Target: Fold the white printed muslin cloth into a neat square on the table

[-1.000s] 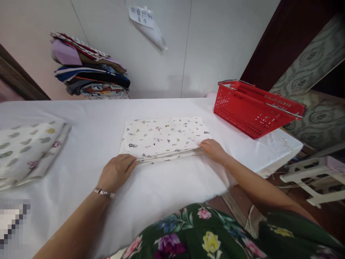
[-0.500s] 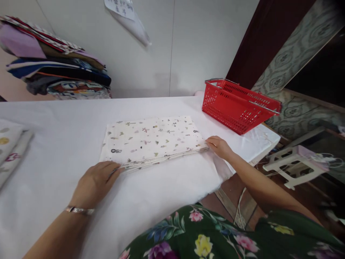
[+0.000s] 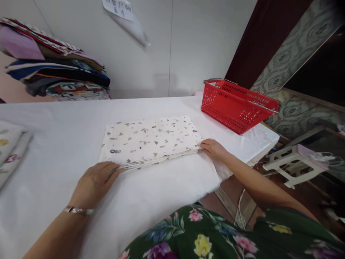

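A white printed cloth (image 3: pixel 151 138), folded in several layers into a rectangle, lies flat on the white-covered table (image 3: pixel 161 196). Its print shows small palm trees, leaves and other figures. My left hand (image 3: pixel 95 181), with a bracelet at the wrist, pinches the near left corner between thumb and fingers. At the near right corner, my right hand (image 3: pixel 214 149) is closed on the edge layers. The fingertips of both hands are partly hidden by the cloth and the hands themselves.
A red plastic basket (image 3: pixel 234 108) with metal handles stands at the table's back right. Another printed cloth (image 3: pixel 12 151) lies at the left edge. Piled folded fabrics (image 3: pixel 59 68) sit behind the table at left. A white stool (image 3: pixel 296 163) stands on the floor to the right.
My right hand has shifted slightly left along the cloth's near edge. My left hand keeps its hold, and the cloth lies nearly as before.
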The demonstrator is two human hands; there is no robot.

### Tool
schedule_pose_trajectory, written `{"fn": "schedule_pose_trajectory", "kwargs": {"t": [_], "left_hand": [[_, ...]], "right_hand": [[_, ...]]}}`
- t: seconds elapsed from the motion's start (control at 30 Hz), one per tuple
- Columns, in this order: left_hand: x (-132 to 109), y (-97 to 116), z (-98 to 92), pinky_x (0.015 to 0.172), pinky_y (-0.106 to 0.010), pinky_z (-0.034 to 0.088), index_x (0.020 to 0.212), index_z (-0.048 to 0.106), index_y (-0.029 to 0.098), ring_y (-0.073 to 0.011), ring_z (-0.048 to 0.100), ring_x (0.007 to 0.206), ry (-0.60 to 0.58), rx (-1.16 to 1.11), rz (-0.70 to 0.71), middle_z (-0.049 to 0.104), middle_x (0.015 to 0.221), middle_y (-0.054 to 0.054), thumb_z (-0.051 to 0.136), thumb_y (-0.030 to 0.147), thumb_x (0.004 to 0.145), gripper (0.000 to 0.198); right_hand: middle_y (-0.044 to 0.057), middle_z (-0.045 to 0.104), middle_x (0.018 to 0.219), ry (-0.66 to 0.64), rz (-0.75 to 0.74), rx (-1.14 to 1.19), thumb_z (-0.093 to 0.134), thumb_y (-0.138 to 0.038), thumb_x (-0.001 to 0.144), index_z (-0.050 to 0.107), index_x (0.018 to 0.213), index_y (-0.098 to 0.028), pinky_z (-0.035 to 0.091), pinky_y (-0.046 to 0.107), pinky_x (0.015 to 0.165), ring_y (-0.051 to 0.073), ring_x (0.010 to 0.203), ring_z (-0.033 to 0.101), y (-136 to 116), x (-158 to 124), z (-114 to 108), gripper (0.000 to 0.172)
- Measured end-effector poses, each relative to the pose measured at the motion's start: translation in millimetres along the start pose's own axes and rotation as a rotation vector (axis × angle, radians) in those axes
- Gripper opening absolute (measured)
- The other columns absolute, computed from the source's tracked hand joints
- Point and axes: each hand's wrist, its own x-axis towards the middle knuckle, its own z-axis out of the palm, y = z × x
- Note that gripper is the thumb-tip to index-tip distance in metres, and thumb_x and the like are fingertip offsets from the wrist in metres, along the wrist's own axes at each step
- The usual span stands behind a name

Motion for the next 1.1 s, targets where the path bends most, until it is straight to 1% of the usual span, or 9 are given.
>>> {"fn": "schedule_pose_trajectory", "kwargs": {"t": [0.13,0.27,0.4,0.53,0.67,0.83,0.97,1.1], "left_hand": [[0,0,0.2,0.082,-0.036,0.046,0.088,0.063,0.019,-0.0217,0.059,0.088,-0.013,-0.005,-0.013,0.067,0.093,-0.007,0.039,0.041,0.087,0.033],[0,-1,0.8,0.083,-0.035,0.045,0.089,0.062,0.019,-0.0214,0.059,0.089,-0.011,0.013,-0.006,0.067,0.093,-0.006,0.038,0.041,0.088,0.033],[-1,0,2.1,0.083,-0.036,0.045,0.09,0.061,0.018,-0.0215,0.059,0.09,-0.01,0.045,0.012,0.067,0.094,-0.007,0.037,0.04,0.089,0.033],[-1,1,1.8,0.08,-0.035,0.045,0.086,0.062,0.017,-0.0217,0.059,0.088,-0.006,0.057,0.018,0.067,0.092,-0.007,0.036,0.039,0.089,0.034],[-1,1,1.3,0.081,-0.034,0.044,0.088,0.062,0.017,-0.0216,0.058,0.09,-0.021,0.057,0.014,0.066,0.094,-0.008,0.036,0.04,0.089,0.034],[-2,1,1.8,0.082,-0.034,0.043,0.087,0.061,0.02,-0.0205,0.057,0.091,-0.037,0.051,0.021,0.066,0.094,-0.006,0.036,0.038,0.089,0.031],[-3,2,2.6,0.084,-0.034,0.043,0.089,0.061,0.021,-0.0191,0.057,0.092,-0.058,0.049,0.002,0.065,0.095,-0.005,0.037,0.035,0.09,0.028],[-5,3,5.3,0.086,-0.034,0.043,0.091,0.062,0.022,-0.0185,0.056,0.094,-0.043,0.059,0.004,0.065,0.096,-0.004,0.04,0.037,0.089,0.027]], "right_hand": [[0.008,0.061,0.107,0.005,0.006,-0.025,0.043,-0.02,0.089,0.063,0.103,-0.019,0.042,0.034,0.083,0.02,0.1,0.052,0,0,3,0.024],[0.009,0.061,0.105,0.048,0.03,-0.048,0.04,-0.018,0.09,0.062,0.102,-0.017,0.042,0.034,0.081,0.021,0.097,0.053,2,-1,5,0.025],[0.012,0.061,0.103,0.096,0.044,-0.052,0.041,-0.015,0.088,0.062,0.102,-0.015,0.042,0.034,0.08,0.021,0.095,0.053,3,-7,2,0.025],[0.011,0.061,0.102,0.079,0.008,-0.051,0.039,-0.013,0.088,0.062,0.101,-0.015,0.043,0.034,0.079,0.021,0.093,0.053,-2,-13,0,0.026],[0.012,0.061,0.103,0.084,0.01,-0.051,0.039,-0.011,0.086,0.062,0.104,-0.015,0.043,0.036,0.079,0.022,0.095,0.052,-5,-16,1,0.03],[0.011,0.061,0.104,0.022,0.019,-0.048,0.041,-0.013,0.086,0.063,0.103,-0.016,0.043,0.036,0.08,0.023,0.097,0.052,-6,-14,0,0.027],[0.01,0.059,0.109,-0.009,0.037,-0.07,0.044,-0.017,0.086,0.061,0.105,-0.016,0.041,0.037,0.086,0.023,0.102,0.051,-15,-12,-4,0.025],[0.012,0.056,0.115,0.013,-0.006,-0.061,0.046,-0.019,0.085,0.055,0.115,-0.016,0.039,0.039,0.09,0.025,0.108,0.049,-33,0,-2,0.031]]}}
